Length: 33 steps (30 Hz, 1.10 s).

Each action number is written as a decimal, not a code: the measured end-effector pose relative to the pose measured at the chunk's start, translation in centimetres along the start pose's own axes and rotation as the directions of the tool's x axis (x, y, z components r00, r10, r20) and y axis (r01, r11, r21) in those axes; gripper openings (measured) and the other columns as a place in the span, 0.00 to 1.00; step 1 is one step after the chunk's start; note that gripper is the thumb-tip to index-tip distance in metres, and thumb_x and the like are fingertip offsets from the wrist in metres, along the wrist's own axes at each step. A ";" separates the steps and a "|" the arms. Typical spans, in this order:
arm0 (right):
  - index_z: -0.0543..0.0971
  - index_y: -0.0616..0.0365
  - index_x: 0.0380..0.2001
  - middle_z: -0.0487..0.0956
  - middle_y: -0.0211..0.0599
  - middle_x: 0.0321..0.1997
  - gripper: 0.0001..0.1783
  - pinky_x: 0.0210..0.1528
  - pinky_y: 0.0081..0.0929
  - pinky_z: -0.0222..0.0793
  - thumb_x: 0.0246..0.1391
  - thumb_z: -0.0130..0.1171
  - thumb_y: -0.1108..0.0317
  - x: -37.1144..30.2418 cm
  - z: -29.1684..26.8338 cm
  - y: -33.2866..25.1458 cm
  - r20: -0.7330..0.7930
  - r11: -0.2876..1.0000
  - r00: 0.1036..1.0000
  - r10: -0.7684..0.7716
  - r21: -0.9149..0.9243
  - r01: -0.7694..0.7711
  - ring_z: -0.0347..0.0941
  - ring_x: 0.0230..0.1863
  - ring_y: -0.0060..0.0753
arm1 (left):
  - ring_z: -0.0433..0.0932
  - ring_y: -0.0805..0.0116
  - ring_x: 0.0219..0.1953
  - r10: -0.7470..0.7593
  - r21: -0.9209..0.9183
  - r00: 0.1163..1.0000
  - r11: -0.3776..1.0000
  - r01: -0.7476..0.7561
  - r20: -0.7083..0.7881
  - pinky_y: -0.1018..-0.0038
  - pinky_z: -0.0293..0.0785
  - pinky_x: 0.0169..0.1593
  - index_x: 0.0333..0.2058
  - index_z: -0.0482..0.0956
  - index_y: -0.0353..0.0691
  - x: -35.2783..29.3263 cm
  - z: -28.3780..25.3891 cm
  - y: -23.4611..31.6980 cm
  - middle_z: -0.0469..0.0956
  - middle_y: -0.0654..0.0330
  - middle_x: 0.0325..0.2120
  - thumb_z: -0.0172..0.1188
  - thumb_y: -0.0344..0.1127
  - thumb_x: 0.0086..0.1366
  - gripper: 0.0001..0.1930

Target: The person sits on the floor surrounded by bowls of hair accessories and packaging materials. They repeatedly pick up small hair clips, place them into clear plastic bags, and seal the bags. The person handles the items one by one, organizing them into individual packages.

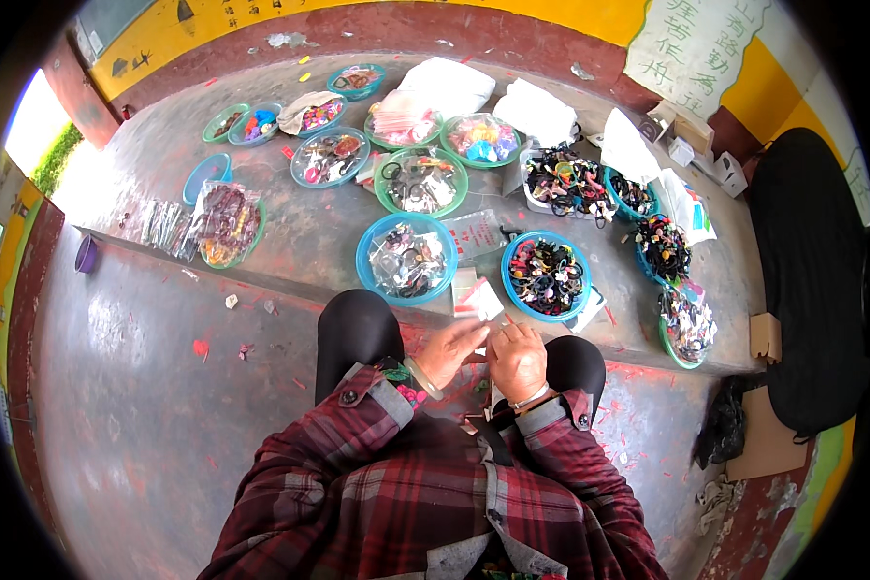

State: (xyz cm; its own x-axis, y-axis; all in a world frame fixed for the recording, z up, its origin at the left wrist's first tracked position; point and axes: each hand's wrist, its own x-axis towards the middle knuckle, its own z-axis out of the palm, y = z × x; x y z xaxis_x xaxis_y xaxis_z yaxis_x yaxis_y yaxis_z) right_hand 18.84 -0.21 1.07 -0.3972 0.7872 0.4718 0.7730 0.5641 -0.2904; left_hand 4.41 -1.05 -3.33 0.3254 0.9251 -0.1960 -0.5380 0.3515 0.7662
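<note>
My left hand (446,354) and my right hand (519,363) meet above my lap, between my knees. The right one is curled closed with its knuckles up. Bent fingers of the left hand close toward it, their tips slightly blurred. Whatever small thing they pinch is hidden. Just beyond the hands lie white cards (478,296) on the raised ledge. To the left of these stands a blue basin (362,274) with bagged dark hair ties. A second blue basin (509,299), to their right, is filled with dark hair ties bearing colourful trinkets.
Several green and blue bowls, among them a green basin (381,193), spread over the concrete ledge (290,227). Clear-bagged items (164,227) lie at the left. White sacks (448,85) stand at the back. A long black case (807,280) leans at the right, near a black bag (723,425).
</note>
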 end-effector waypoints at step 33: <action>0.77 0.57 0.25 0.76 0.25 0.23 0.04 0.24 0.13 0.59 0.47 0.60 0.68 -0.6 0.9 3.0 0.563 -0.281 0.650 0.510 0.823 -0.493 0.67 0.24 0.17 | 0.76 0.74 0.29 -0.110 0.532 0.964 0.846 -0.036 0.241 0.79 0.71 0.34 0.33 0.75 0.32 -0.7 -0.3 2.6 0.77 0.59 0.25 0.46 0.36 0.65 0.13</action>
State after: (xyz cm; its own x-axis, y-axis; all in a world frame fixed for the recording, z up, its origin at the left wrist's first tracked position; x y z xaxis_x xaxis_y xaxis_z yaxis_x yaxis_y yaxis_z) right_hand 20.90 1.24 -0.85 -0.1430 0.9399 -0.3102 -0.4288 -0.3413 -0.8364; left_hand 2.60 -0.74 -1.41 0.5603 0.8186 -0.1261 -0.0533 0.1875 0.9808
